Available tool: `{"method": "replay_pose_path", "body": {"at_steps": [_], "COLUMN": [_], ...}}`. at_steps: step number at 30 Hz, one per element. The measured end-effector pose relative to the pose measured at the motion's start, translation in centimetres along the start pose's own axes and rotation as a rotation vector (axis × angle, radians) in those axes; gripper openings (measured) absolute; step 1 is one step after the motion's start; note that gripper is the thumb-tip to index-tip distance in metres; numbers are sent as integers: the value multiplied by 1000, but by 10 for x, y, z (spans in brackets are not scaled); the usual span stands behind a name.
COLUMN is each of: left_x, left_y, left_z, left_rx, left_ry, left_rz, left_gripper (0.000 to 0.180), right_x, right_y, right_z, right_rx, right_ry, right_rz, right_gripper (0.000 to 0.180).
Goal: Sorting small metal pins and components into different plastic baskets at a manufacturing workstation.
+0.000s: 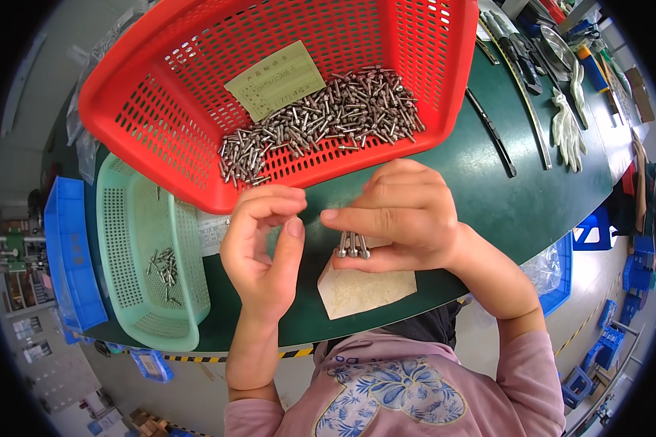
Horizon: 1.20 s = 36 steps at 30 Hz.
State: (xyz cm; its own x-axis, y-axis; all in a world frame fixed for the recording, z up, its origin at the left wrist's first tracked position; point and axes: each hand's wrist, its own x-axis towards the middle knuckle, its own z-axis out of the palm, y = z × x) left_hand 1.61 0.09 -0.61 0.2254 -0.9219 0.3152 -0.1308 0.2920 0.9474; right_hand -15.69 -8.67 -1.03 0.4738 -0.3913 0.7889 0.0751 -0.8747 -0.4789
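Observation:
My right hand (404,215) is closed around a few small headed metal pins (353,246), their thicker ends showing side by side below the fingers. My left hand (261,251) is raised just left of it, thumb apart from the curved fingers, with nothing seen between them. Beyond both hands a big red perforated basket (189,171) holds a heap of similar metal pins (328,113) and a yellow-green paper label (277,80). Beneath my right hand lies a pale, flat, angular piece (368,293) on the green table (459,182).
A light green basket (197,291) with a few metal pins (165,269) stands at left, beside a blue bin (73,251). White gloves (567,127), a long thin ruler-like strip (521,95) and a dark bar (492,135) lie at right. The table's near edge curves before me.

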Motion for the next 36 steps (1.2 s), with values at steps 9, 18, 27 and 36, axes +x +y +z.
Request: {"method": "replay_pose_path", "body": {"at_steps": [9,18,27,36], "left_x": [-8,-11,-8,-8], "left_y": [7,7,16,16], "left_z": [6,9,11,11], "left_rx": [-510,-522,-417,-379], "left_ry": [-365,-360,-317,-320], "left_rz": [-370,-495,-422,-384], "left_gripper": [17,13,17,18], "right_x": [-2,-5,-3,-3], "right_y": [4,5,0,0], "right_z": [0,2,-1,0], "right_rx": [13,-20,-62,-59], "right_ry": [-63,-88,-71,-67], "right_rz": [-37,-54,35,36], "right_gripper": [39,41,45,42]}}
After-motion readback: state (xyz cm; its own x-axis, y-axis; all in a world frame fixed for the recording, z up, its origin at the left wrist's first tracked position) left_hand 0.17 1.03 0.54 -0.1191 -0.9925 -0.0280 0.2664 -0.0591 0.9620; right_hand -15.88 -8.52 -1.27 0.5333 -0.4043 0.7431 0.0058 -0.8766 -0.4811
